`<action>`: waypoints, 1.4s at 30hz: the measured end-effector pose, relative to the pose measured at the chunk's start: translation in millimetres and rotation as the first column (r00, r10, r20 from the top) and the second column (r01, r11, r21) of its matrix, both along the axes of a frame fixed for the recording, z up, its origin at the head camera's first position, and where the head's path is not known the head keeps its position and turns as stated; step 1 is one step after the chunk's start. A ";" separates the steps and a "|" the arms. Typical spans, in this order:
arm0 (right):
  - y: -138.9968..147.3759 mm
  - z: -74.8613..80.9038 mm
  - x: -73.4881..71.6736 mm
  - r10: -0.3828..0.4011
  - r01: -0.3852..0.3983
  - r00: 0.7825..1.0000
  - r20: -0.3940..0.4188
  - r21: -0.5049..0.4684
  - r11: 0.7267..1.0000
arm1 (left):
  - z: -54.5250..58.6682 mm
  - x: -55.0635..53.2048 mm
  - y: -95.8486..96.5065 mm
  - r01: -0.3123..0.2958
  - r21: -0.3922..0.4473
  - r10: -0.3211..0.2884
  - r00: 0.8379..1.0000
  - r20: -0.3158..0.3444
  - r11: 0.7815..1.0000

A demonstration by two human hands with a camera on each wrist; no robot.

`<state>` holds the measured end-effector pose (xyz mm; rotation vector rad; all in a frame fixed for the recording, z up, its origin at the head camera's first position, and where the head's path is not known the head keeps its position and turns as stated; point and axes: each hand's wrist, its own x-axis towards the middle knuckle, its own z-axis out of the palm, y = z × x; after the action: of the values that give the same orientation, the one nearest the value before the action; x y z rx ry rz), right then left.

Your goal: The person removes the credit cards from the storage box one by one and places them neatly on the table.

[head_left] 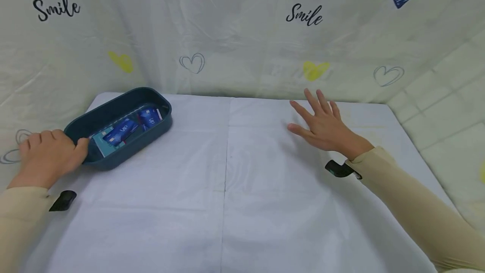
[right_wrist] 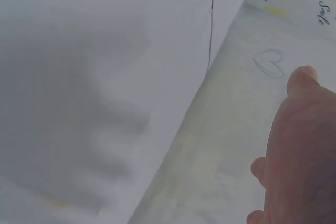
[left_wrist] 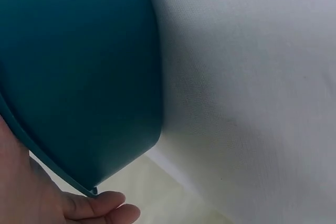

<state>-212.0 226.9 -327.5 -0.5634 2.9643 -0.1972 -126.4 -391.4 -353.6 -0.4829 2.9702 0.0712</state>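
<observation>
In the head view a dark teal oblong tub (head_left: 132, 146) sits at the table's left side. My left hand (head_left: 49, 155) grips its near-left end, the thumb at the rim and the other fingers over the outside. The left wrist view shows the tub's smooth wall (left_wrist: 89, 77) with fingertips curled by the rim. Inside lie a blue card marked VIP (head_left: 121, 132), another blue VIP piece (head_left: 149, 117) and a light-blue flat piece (head_left: 104, 141). My right hand (head_left: 322, 127) hovers over the table's far right part, fingers spread, holding nothing; its shadow falls on the cloth.
A white cloth (head_left: 182, 188) with fold creases covers the table. Behind it hangs a pale curtain (head_left: 250, 41) printed with hearts and "Smile", close against the far edge. Dark wrist cameras (head_left: 339, 169) sit under both sleeves.
</observation>
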 end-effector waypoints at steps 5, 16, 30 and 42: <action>-11.7 2.4 -6.8 0.008 -0.008 1.000 -0.002 -0.021 1.000 | 1.3 -1.7 0.1 -0.013 0.028 0.013 1.000 0.024 1.000; -48.3 -0.5 -23.8 0.037 -0.036 0.999 0.006 -0.070 0.997 | -1.0 -5.5 -3.0 -0.029 0.000 0.029 0.998 0.054 1.000; -105.1 -6.1 -42.5 0.112 -0.111 0.994 0.002 -0.098 0.989 | -1.0 -10.5 -8.2 0.062 0.031 -0.062 0.998 0.017 0.998; -161.1 -3.6 -54.3 0.157 -0.155 0.988 0.013 -0.105 0.982 | -8.5 -18.0 -12.9 0.145 0.062 -0.141 0.988 -0.066 0.988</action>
<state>-266.3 65.8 -331.1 -0.7973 2.8848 -0.3408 -144.4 -404.3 -362.1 -0.2632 3.0408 0.1726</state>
